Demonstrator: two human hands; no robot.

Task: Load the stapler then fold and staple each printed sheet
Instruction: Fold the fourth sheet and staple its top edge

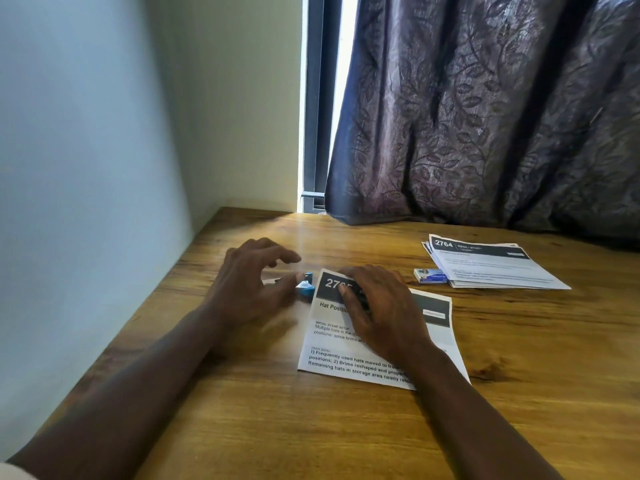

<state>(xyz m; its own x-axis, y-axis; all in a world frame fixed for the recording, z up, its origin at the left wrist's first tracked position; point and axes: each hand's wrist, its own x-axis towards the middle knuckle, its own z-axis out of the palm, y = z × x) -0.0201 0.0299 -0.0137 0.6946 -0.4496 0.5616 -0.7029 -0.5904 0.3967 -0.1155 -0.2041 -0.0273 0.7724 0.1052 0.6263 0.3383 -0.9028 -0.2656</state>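
Note:
A folded printed sheet (346,358) headed with a black band lies on the wooden table (277,427) in front of me. My right hand (377,306) rests flat on its upper part, fingers fairly straight. A small blue stapler (305,287) sits at the sheet's top left corner. My left hand (249,275) hovers just left of the stapler with fingers spread and loosely bent; its thumb tip is close to the stapler, and contact is unclear. At the back right lies a stack of printed sheets (491,265), with a small box of staples (431,275) at its left edge.
A wall (86,168) runs along the table's left edge. A dark patterned curtain (485,116) hangs over the table's back edge, beside a window frame (313,116).

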